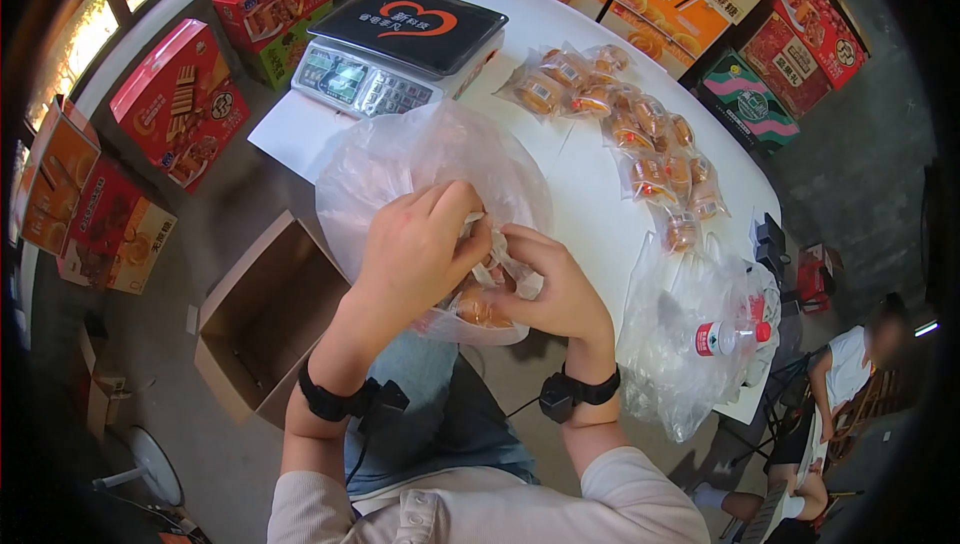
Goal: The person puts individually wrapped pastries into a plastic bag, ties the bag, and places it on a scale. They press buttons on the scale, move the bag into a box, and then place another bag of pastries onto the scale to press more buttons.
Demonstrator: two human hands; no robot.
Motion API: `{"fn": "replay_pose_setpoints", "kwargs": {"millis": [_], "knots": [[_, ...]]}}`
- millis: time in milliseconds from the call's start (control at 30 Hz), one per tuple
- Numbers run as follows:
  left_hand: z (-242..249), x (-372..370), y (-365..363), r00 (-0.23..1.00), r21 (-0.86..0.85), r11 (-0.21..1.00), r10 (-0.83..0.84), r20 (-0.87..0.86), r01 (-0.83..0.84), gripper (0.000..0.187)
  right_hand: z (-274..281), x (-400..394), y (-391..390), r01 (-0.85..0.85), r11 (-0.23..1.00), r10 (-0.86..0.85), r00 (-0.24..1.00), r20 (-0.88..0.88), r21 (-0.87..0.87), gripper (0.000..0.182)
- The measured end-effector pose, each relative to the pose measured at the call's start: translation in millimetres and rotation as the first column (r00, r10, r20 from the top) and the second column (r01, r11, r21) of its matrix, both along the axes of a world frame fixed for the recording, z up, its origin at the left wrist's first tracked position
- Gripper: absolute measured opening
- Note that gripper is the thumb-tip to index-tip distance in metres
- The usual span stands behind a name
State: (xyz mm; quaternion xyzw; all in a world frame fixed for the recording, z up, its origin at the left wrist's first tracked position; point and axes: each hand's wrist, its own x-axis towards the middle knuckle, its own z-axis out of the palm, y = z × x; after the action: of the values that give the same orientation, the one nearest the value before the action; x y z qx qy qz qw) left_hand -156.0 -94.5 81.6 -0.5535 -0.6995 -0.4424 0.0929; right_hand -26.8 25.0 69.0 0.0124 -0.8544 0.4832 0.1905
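Note:
A large translucent plastic bag (440, 154) bulges on the near side of the white table, with packaged bread (482, 306) showing through its lower part. Both hands meet at the bag's gathered, twisted neck. My left hand (418, 244) is closed, its fingers pinching the plastic. From the other side my right hand (550, 284) also grips the bunched plastic, thumb and fingers bent around it. Part of the fingertips is hidden by the folds. Just behind the bag stands a digital scale (400, 44) with a black top plate.
Several wrapped breads (645, 134) run along the table's (580, 194) far right. Clear plastic bags (660, 344) and a red-capped bottle (732, 338) lie at the right end. An open cardboard box (235, 344) sits left on the floor. Gift boxes (180, 104) surround the table; a person (845, 374) sits right.

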Motion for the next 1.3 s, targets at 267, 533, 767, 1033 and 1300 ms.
{"fn": "replay_pose_setpoints", "kwargs": {"millis": [267,533,767,1033,1300], "knots": [[2,-5,1,0.996,-0.14,0.99,0.041,0.078,-0.029,0.018,3,0,-5,0.072,0.997,-0.077,0.983,0.17,0.031,0.026],[10,-14,-1,0.912,-0.335,0.941,0.09,0.4,0.054,0.02,-7,2,-8,0.287,0.913,-0.238,0.952,-0.19,0.291,0.03],[6,-28,8,0.718,-0.369,0.893,0.08,0.691,0.256,0.025,-17,-11,-17,0.392,0.702,-0.139,0.894,-0.426,0.595,0.029],[-20,-49,8,0.795,-0.062,0.998,0.019,0.606,0.024,0.008,-21,0,-22,0.435,0.715,-0.19,0.874,-0.446,0.548,0.018],[-76,-125,-33,0.903,0.223,0.89,0.338,0.266,-0.399,0.014,-75,69,-18,0.444,0.832,-0.386,0.894,-0.229,0.331,0.015]]}}
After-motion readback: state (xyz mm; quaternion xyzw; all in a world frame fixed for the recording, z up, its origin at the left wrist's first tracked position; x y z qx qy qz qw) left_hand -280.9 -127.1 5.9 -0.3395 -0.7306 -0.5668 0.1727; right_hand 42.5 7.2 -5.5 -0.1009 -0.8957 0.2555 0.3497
